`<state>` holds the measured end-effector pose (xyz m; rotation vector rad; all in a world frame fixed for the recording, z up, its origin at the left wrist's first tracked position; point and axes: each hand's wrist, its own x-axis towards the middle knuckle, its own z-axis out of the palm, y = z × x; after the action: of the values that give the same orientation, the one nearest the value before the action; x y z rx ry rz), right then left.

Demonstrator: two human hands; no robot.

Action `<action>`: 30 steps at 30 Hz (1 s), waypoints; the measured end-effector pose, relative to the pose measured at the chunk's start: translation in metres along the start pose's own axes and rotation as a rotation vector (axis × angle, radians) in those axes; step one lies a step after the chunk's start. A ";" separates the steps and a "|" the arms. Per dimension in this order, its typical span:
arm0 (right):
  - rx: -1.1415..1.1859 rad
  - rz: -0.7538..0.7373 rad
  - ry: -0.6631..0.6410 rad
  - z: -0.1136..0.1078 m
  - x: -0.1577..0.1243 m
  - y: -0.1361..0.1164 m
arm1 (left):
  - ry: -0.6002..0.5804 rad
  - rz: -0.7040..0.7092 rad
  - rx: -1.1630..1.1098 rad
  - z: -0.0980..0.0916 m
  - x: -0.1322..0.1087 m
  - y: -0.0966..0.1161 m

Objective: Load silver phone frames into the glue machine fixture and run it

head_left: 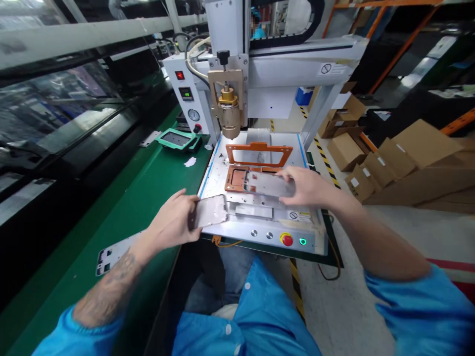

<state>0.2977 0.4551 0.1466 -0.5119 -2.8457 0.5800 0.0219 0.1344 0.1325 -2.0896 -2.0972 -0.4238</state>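
On the white base plate (222,183) of a small gantry machine, set against a long green surface (122,198), an orange fixture (235,179) lies with its orange lid (259,153) tipped up behind it. The right hand (306,185) pinches a silver frame (269,184) by its right end, fingers curled round the edge, and holds it flat over the fixture; whether the two touch cannot be told. The left hand (174,220) grips a second frame (211,211) by its left end at the plate's near-left corner. A third frame (111,253) lies flat on the green surface beside the left forearm, and a green tray (178,140) sits further along, near the machine's control box (187,96). The brass nozzle head (228,111) hangs above the back of the plate. A red button (287,240) and a lit green button (303,242) sit on the plate's front edge. To the right, cardboard boxes (401,158) are piled on the pale floor beside orange racking (393,54). On the left a dark glazed enclosure (55,113) runs alongside the surface.
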 end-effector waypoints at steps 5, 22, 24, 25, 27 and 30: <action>-0.210 0.017 -0.140 0.026 0.086 -0.009 | 0.309 -0.200 -0.143 0.035 -0.110 0.013; -0.215 0.082 -0.207 0.044 0.105 -0.010 | 0.365 -0.135 -0.543 0.090 -0.148 0.055; -0.181 0.095 -0.201 0.044 0.104 -0.008 | 0.369 -0.132 -0.547 0.091 -0.146 0.053; -0.176 0.104 -0.201 0.044 0.103 -0.009 | 0.374 -0.129 -0.545 0.092 -0.145 0.052; -0.204 0.122 -0.213 0.042 0.099 -0.019 | 0.385 -0.124 -0.533 0.092 -0.142 0.050; -0.268 0.008 -0.118 0.032 0.094 -0.042 | 0.403 -0.128 -0.510 0.091 -0.141 0.050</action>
<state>0.1908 0.4428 0.1457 -0.5477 -3.0543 0.2362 0.0823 0.0275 0.0081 -1.8720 -2.0232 -1.3941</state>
